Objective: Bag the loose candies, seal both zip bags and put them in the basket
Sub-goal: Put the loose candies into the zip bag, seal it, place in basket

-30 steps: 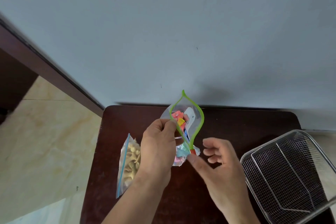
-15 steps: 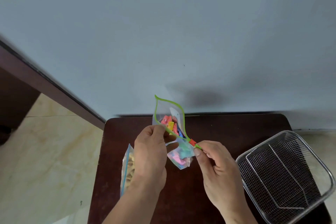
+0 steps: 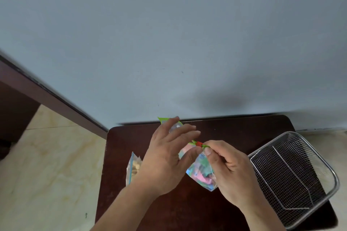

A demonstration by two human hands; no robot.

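**Over the dark surface, the green-zip bag is mid-seal**

Nearest the camera, both hands work the green-zip bag (image 3: 201, 171) above the dark surface (image 3: 234, 131). The right hand (image 3: 231, 171) has its grip closed on the bag's zip end, thumb and forefinger pinched beside the red slider (image 3: 198, 143). The left hand (image 3: 166, 159) has its thumb against the bag below the zip line and its fingers spread over the top edge; whether it pinches or only steadies the bag is hard to tell, as the hand hides the plastic. Coloured candies sit in the bag's lower corner.

Sealing this bag looks like the step in hand. The next move likely calls for running the slider along the green track (image 3: 165, 119) while the other end is held taut.

Left of the wrist, the blue-edged bag (image 3: 133, 169) of pale candies lies on the surface. Right, the wire basket (image 3: 293, 178) stands empty, apart from both bags.
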